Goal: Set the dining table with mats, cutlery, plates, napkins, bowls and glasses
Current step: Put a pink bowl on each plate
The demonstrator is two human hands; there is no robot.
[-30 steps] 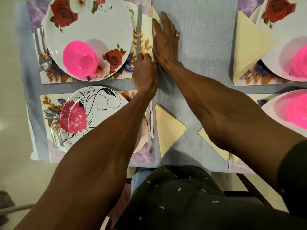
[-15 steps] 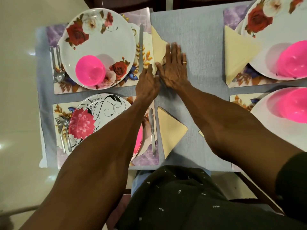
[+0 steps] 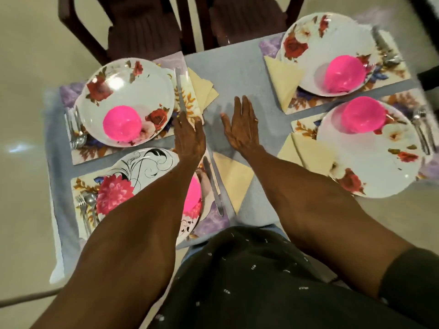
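- Left hand [image 3: 190, 136]: fingers straight and relaxed, holding nothing, over the near right corner of the far-left mat [image 3: 187, 98], just beside the handle end of the knife [image 3: 179, 91].
- Right hand [image 3: 242, 127]: fingers spread flat over the bare grey tablecloth [image 3: 237, 74] at the table's centre, holding nothing.
- Far-left napkin [image 3: 202, 87]: folded, lying along the right edge of that mat, just beside the knife.
- Far-left plate [image 3: 126, 100]: on the mat, carrying a pink bowl [image 3: 122, 127]; fork and spoon [image 3: 76, 131] lie at the mat's left edge.
- Near-left napkin [image 3: 234, 179]: beside a second knife [image 3: 213, 186], right of the near-left plate [image 3: 142, 167].
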